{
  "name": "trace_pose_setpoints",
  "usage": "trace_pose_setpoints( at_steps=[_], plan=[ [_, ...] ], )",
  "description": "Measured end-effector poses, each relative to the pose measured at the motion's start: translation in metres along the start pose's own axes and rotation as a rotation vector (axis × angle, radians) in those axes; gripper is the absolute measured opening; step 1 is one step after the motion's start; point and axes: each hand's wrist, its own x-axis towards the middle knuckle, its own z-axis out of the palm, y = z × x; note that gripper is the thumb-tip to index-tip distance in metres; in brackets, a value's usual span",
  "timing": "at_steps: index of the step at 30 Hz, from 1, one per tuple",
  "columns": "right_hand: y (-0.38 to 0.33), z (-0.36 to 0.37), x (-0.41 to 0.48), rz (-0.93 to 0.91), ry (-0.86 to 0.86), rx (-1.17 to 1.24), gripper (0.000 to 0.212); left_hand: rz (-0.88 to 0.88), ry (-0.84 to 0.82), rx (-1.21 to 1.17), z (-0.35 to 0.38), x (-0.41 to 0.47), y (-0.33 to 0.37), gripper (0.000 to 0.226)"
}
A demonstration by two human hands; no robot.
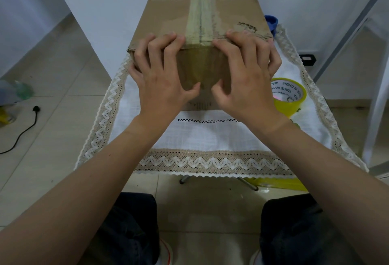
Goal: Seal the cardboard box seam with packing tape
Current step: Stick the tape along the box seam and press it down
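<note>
box [168,12] sitting on the surface [210,138], tape [200,12] running along its top seam | left hand [162,69] and right hand [244,71] curling over its near edge, thumbs pressing the tape end down, likely bonding it | roll [288,96] lying beside

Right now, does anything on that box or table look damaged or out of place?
Only wear on the cardboard box: pale, scuffed patches beside the tape strip on top, where the surface layer looks peeled away, as if reused. The tape on its near face, between the left hand and right hand, looks wrinkled. Nothing looks spilled.
</note>
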Motion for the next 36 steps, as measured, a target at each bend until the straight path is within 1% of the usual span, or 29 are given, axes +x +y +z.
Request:
trace_pose_setpoints(
  at_steps=[3,5,8,10,15,17,21,23,24,25,27,28,29,30,32,36],
  plan=[
    [0.001,0.000,-0.002,-0.003,-0.004,-0.013,0.064,0.026,-0.015,0.019,0.000,-0.002,-0.004,0.100],
    [0.001,0.001,-0.002,-0.002,0.003,-0.028,0.059,0.057,-0.024,0.044,0.000,-0.002,-0.009,0.102],
    [-0.003,0.007,0.002,0.046,0.032,-0.064,0.054,0.086,-0.051,0.058,-0.002,-0.002,-0.015,0.108],
    [-0.008,0.014,0.005,0.085,0.069,-0.091,0.056,0.083,-0.058,0.061,-0.001,-0.002,-0.016,0.109],
    [-0.007,0.037,-0.003,0.046,0.088,-0.193,0.083,0.086,-0.011,0.079,0.000,-0.002,-0.015,0.103],
    [-0.003,0.041,-0.007,0.015,0.090,-0.209,0.091,0.096,-0.014,0.081,0.000,-0.003,-0.016,0.108],
    [0.005,0.043,-0.010,-0.050,0.053,-0.252,0.109,0.129,-0.089,0.132,-0.001,-0.002,-0.023,0.126],
    [0.008,0.039,-0.010,-0.047,0.037,-0.248,0.112,0.132,-0.106,0.115,-0.003,-0.001,-0.025,0.125],
    [0.008,0.036,-0.009,-0.040,0.039,-0.227,0.107,0.128,-0.098,0.087,-0.004,-0.001,-0.024,0.118],
    [0.008,0.032,-0.007,-0.031,0.053,-0.191,0.097,0.116,-0.075,0.050,-0.005,0.000,-0.021,0.105],
    [0.007,0.022,0.002,0.001,0.094,-0.085,0.067,0.063,-0.012,-0.017,-0.004,0.003,-0.012,0.074],
    [0.006,0.018,0.008,0.023,0.110,-0.033,0.053,0.026,0.013,-0.024,-0.003,0.006,-0.006,0.062],
    [0.005,0.014,0.015,0.042,0.126,0.003,0.044,-0.008,0.034,-0.011,-0.001,0.009,-0.002,0.054],
    [0.004,0.012,0.021,0.054,0.144,0.022,0.039,-0.032,0.051,0.010,0.000,0.012,0.001,0.050],
    [0.002,0.013,0.027,0.075,0.167,0.022,0.035,-0.038,0.064,0.035,0.002,0.014,0.001,0.051],
    [0.005,0.023,0.021,0.054,0.163,-0.010,0.040,0.004,0.072,0.008,0.003,0.010,-0.005,0.056]
  ],
)
